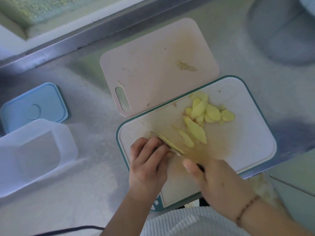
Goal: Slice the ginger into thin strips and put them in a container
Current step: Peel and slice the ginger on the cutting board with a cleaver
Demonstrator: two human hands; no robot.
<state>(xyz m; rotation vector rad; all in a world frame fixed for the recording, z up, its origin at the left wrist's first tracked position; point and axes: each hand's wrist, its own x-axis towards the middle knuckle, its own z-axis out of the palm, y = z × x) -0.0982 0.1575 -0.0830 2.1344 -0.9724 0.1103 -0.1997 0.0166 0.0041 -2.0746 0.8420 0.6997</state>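
A white cutting board with a teal rim (252,137) lies in front of me. Several pale yellow ginger slices (211,113) are piled at its far side, and two longer slices (196,132) lie nearer. My right hand (216,181) grips the handle of a knife (168,143), whose blade angles up to the left over the board. My left hand (148,160) has curled fingers that hold down a small piece of ginger against the blade; that piece is mostly hidden. A clear plastic container (34,155) stands open at the left.
A pink cutting board (153,65) with a scrap of ginger (185,66) lies behind the white one. The container's blue lid (34,108) rests on the steel counter at the left. A grey round lid or bowl (281,31) sits at the far right. A dark cable (68,229) runs along the bottom.
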